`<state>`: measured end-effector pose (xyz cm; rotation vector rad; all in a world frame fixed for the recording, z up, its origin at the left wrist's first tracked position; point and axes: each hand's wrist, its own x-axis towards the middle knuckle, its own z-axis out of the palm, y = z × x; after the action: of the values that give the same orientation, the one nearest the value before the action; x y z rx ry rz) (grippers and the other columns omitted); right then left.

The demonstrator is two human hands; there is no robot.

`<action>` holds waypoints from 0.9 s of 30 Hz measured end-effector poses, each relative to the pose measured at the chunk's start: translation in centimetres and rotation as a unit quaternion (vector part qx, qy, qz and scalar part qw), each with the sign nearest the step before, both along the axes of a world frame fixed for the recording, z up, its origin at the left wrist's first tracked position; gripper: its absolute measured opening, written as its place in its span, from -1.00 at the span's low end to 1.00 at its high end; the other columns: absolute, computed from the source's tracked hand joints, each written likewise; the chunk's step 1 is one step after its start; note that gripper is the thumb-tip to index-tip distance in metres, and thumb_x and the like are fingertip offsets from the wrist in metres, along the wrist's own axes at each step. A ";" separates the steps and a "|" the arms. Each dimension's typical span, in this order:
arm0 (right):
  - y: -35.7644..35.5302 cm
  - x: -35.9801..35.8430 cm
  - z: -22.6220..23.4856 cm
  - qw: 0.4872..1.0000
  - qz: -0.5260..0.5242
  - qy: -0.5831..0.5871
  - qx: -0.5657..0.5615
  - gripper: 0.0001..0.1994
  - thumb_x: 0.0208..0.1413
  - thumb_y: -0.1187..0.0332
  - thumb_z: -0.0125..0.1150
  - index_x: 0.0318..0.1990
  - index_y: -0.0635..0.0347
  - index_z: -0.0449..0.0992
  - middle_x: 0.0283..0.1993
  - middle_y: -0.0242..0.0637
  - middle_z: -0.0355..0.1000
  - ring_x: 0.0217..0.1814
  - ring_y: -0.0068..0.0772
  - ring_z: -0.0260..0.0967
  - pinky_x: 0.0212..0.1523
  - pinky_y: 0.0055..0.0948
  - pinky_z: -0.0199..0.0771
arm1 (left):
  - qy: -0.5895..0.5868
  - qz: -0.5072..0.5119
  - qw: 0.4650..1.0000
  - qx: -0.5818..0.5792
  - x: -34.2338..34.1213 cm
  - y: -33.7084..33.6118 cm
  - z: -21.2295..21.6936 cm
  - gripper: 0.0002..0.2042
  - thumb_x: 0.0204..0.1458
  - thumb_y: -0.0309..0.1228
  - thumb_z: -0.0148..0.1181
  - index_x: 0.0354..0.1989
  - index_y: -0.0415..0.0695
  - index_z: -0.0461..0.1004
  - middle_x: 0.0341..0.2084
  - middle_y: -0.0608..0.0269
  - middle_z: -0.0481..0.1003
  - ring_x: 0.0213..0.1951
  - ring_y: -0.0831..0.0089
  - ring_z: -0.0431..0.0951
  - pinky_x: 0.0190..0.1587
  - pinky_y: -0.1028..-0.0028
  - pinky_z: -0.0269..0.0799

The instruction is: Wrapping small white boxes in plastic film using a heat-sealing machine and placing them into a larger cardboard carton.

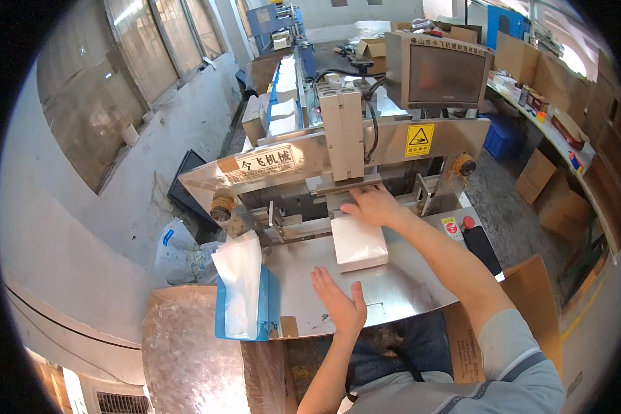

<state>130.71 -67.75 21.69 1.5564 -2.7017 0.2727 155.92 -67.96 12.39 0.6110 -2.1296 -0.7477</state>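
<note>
A white square pack (pixel 360 246), glossy like something wrapped in clear film, lies on the steel worktop (pixel 414 276) of a machine. Its far end points at the gap under the machine's crossbar (pixel 386 138). My right hand (pixel 374 205) is open, reaching over the far end of the pack to the metal strip below the upright cylinder housing (pixel 342 131). Its fingers are stretched out; whether they press on the pack or the strip I cannot tell. My left hand (pixel 341 301) is open and empty, fingers extended, just nearer to me than the pack.
A blue bin (pixel 264 303) with white plastic bags (pixel 240 279) stands at the worktop's left edge. At the right are a red button (pixel 468 222) and a black phone-like slab (pixel 483 250). A screen box (pixel 438 72) rises behind. Cardboard boxes (pixel 545 303) flank me.
</note>
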 end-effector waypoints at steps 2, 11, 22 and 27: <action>1.0 -0.1 -0.2 0.998 -0.011 -0.055 -0.038 -0.22 0.30 -0.16 -0.14 0.44 0.31 0.06 0.46 0.10 0.10 0.52 0.06 0.00 0.49 0.05 -0.13 | 0.006 -0.008 1.000 0.020 0.1 -0.3 -0.1 -0.25 0.18 -0.28 0.09 0.39 -0.49 -0.10 0.38 -0.41 -0.05 0.44 -0.32 -0.15 0.43 -0.09 -0.25; 11.1 5.6 -6.4 0.841 -0.074 -0.407 -0.348 -0.33 0.36 0.05 -0.01 0.44 0.34 0.06 0.46 0.03 0.13 0.51 -0.12 0.06 0.45 -0.31 0.06 | 0.049 -0.037 0.992 0.108 -0.3 -0.5 -1.1 -0.31 0.23 -0.31 0.02 0.40 -0.47 -0.09 0.39 -0.37 -0.02 0.44 -0.24 -0.10 0.45 0.06 -0.20; 10.3 7.6 -6.6 0.785 -0.120 -0.487 -0.365 -0.19 0.24 -0.02 0.19 0.42 0.42 0.06 0.37 0.10 0.24 0.39 -0.14 0.24 0.36 -0.34 0.21 | 0.050 -0.036 0.959 0.275 -3.8 -3.8 0.7 -0.34 0.32 -0.07 -0.04 0.32 -0.47 0.13 0.29 -0.31 0.23 0.34 0.00 0.23 0.37 0.27 0.09; 8.0 6.7 -8.0 0.777 -0.098 -0.502 -0.368 -0.23 0.21 -0.01 0.22 0.40 0.36 0.14 0.31 0.05 0.32 0.33 -0.16 0.30 0.30 -0.32 0.26 | 0.021 -0.094 0.922 0.374 -6.1 -5.7 1.4 -0.35 0.27 0.00 0.05 0.18 -0.48 0.32 0.07 -0.18 0.46 0.10 0.15 0.46 0.19 0.33 0.30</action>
<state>137.40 -59.75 13.71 0.9526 -2.5726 2.3623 149.81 -73.63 13.77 0.7672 -1.8356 -1.6970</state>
